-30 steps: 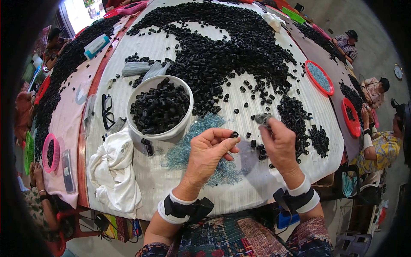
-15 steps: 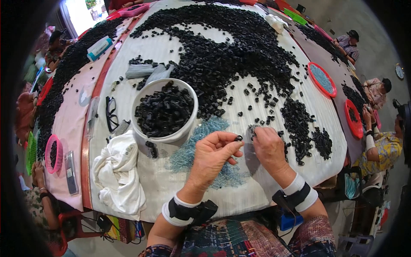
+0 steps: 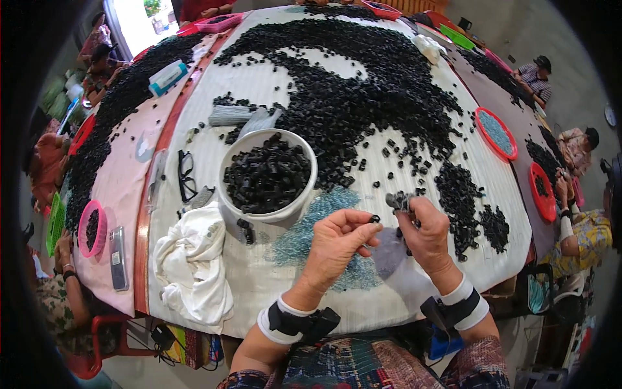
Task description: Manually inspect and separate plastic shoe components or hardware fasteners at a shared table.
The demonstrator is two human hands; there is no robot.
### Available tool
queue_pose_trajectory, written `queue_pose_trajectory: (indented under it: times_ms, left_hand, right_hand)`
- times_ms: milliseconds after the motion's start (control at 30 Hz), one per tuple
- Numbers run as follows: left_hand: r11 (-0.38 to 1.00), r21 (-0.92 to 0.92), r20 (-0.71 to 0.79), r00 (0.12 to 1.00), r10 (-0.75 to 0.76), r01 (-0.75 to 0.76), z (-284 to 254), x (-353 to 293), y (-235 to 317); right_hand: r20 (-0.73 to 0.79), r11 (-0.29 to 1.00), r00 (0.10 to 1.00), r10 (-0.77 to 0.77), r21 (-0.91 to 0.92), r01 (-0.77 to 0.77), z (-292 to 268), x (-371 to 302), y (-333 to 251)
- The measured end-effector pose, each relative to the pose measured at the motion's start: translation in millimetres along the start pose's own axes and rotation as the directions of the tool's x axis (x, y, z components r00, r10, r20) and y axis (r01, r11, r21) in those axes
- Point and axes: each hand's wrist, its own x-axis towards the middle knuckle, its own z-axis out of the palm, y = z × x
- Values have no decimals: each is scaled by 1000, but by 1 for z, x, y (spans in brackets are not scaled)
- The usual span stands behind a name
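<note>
My left hand (image 3: 335,246) pinches a small black ring-like plastic piece (image 3: 375,219) between thumb and forefinger. Just right of it, my right hand (image 3: 426,237) is closed on a dark grey thing (image 3: 398,201), smeared by motion, whose kind I cannot make out. Both hands are raised over the near part of the white cloth. Below and behind my left hand spreads a heap of tiny clear-blue pieces (image 3: 311,223). A white tub (image 3: 313,170) full of black plastic pieces (image 3: 267,172) stands to the left. Loose black pieces (image 3: 456,207) lie right of my right hand.
A large heap of black pieces (image 3: 363,104) covers the far table. Near the tub lie black-framed glasses (image 3: 186,176), a crumpled white cloth (image 3: 192,272) and grey fabric (image 3: 232,115). A red tray (image 3: 480,131) holds blue pieces. Other people work around the table's sides.
My right hand has lifted from the cloth and now shows a dark grey thing at its fingertips. My left hand still pinches the black piece. The whole view has shifted slightly.
</note>
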Motion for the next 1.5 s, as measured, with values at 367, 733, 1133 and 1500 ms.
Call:
queue_pose_trajectory:
  times_ms: [367, 733, 1133, 1500]
  left_hand:
    - [1000, 19, 2, 1000, 3, -3, 0, 1, -1]
    - [998, 57, -24, 1000, 14, -12, 4, -2, 2]
    - [994, 107, -61, 998, 6, 1, 3, -1, -1]
    - [994, 113, -50, 999, 0, 6, 4, -1, -2]
  right_hand:
    - [-56, 982, 997, -50, 180, 59, -2, 7, -29]
    - [-27, 989, 993, -113, 96, 115, -1, 8, -35]
    - [32, 981, 980, -196, 23, 195, 2, 5, -33]
    - [33, 961, 963, -268, -66, 269, 5, 4, -37]
